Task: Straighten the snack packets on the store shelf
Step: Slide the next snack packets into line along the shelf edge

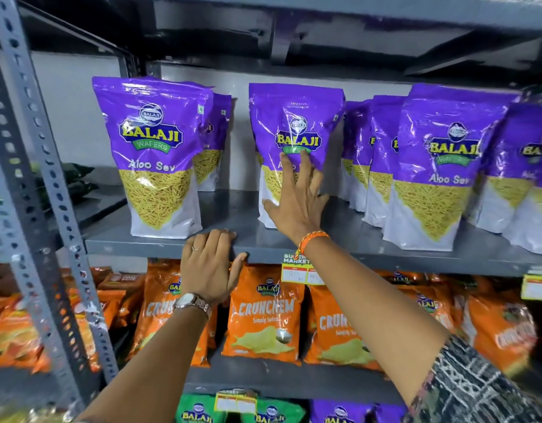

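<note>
Purple Aloo Sev packets stand upright on a grey metal shelf [233,219]. My right hand [297,203] lies flat against the front of the middle packet [294,117], fingers spread, not gripping it. My left hand [210,264] rests on the shelf's front edge, fingers curled over the lip. The left packet [155,154] stands apart near the upright, with another packet behind it. At the right, a cluster of several packets [434,166] stands close together, some angled.
Orange Crunchem packets [263,315] fill the shelf below, with price tags [297,270] on the shelf lip. Green and purple packets show on the lowest shelf. A perforated grey upright [34,178] stands at the left. A gap lies between the left and middle purple packets.
</note>
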`<state>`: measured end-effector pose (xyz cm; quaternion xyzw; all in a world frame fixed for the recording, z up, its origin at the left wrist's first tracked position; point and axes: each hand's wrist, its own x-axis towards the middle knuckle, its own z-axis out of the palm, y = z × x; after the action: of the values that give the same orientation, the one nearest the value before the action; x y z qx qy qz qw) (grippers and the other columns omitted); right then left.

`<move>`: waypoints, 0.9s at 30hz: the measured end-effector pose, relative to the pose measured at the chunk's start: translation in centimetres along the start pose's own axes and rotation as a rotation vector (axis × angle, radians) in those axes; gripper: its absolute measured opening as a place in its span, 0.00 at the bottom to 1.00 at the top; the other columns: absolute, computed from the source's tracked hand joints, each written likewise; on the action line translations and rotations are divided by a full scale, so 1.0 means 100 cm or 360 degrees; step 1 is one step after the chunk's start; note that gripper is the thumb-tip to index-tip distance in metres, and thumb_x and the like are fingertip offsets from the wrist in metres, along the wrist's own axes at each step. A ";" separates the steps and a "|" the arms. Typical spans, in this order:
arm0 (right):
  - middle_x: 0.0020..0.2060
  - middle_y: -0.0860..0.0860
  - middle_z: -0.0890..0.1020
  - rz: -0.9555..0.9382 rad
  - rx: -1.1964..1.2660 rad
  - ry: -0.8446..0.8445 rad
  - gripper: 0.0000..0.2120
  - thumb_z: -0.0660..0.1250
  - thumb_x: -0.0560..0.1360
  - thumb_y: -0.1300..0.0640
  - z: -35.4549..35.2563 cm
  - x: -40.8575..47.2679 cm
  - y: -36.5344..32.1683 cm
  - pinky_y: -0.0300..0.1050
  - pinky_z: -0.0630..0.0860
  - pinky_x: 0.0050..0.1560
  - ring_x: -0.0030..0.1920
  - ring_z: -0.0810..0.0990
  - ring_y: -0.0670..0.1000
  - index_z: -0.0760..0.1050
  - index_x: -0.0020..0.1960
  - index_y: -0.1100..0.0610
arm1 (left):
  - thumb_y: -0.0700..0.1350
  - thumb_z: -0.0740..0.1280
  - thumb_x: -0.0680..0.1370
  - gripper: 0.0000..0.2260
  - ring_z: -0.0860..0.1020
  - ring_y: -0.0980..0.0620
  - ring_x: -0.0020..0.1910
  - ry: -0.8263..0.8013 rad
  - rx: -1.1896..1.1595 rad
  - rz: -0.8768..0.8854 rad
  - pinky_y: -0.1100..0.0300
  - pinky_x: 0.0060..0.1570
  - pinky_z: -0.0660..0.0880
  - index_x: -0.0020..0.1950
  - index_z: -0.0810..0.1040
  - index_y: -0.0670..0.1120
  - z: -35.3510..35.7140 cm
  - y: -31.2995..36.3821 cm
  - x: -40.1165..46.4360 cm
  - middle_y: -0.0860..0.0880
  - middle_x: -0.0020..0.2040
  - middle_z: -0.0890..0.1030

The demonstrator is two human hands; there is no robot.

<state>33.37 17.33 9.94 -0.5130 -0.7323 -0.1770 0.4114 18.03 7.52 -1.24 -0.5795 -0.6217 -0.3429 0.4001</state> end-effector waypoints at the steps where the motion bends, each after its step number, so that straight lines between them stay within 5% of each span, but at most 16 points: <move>1: 0.80 0.56 0.54 -0.0005 0.0004 0.0010 0.49 0.77 0.66 0.41 -0.004 -0.004 -0.001 0.67 0.74 0.56 0.73 0.59 0.64 0.56 0.79 0.47 | 0.59 0.54 0.81 0.20 0.74 0.41 0.47 -0.0012 -0.0009 -0.0017 0.48 0.53 0.66 0.56 0.77 0.46 0.000 0.001 0.000 0.46 0.51 0.79; 27: 0.80 0.57 0.56 0.0018 -0.0090 0.0090 0.47 0.77 0.66 0.39 -0.052 -0.049 -0.015 0.63 0.75 0.52 0.72 0.58 0.62 0.58 0.79 0.46 | 0.58 0.58 0.80 0.18 0.73 0.42 0.48 -0.0074 -0.0072 0.0000 0.47 0.55 0.67 0.59 0.75 0.46 -0.002 -0.001 -0.006 0.46 0.54 0.78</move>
<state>34.88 10.13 9.45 -0.5233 -0.7122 -0.2097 0.4182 17.94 7.07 -1.66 -0.5963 -0.6229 -0.3432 0.3722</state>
